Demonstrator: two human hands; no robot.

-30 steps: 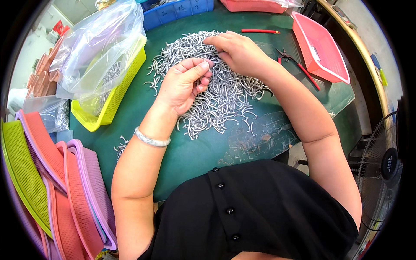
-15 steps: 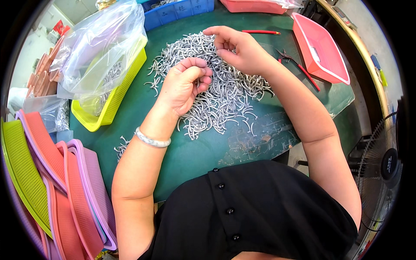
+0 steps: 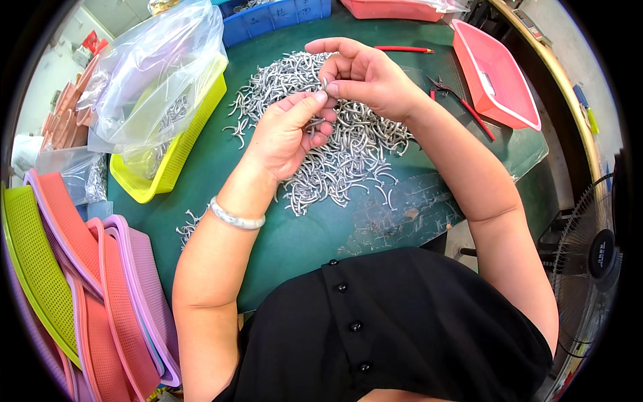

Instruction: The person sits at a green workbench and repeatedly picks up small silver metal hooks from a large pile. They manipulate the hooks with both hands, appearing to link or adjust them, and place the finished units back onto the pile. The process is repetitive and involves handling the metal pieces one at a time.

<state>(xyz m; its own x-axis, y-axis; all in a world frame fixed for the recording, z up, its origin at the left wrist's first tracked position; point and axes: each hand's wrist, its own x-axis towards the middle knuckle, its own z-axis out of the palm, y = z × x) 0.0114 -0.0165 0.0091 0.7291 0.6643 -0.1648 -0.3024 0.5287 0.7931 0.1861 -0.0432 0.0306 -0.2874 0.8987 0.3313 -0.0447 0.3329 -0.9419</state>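
A heap of small, curved silver-grey metal pieces [image 3: 348, 164] is spread over the green table. Above it my two hands meet at the fingertips. My left hand [image 3: 288, 134], a pale bangle at its wrist, is curled closed around a few of these pieces, partly hidden by the fingers. Between thumb and forefinger my right hand [image 3: 372, 77] pinches what looks like one such piece, its tip showing beside the left thumb. The other right fingers are loosely bent.
Left of the heap, a yellow-green basket [image 3: 194, 127] holds more metal pieces under a clear plastic bag [image 3: 157, 74]. Stacked baskets [image 3: 144, 268] fill the lower left. A blue bin [image 3: 274, 20] stands behind. To the right are red-handled pliers [image 3: 469, 110], a pink tray [image 3: 502, 100] and a fan [image 3: 599, 251].
My right hand has moved slightly left and down, so its fingertips now meet those of my left hand. The left thumb has straightened toward it. The heap looks the same.
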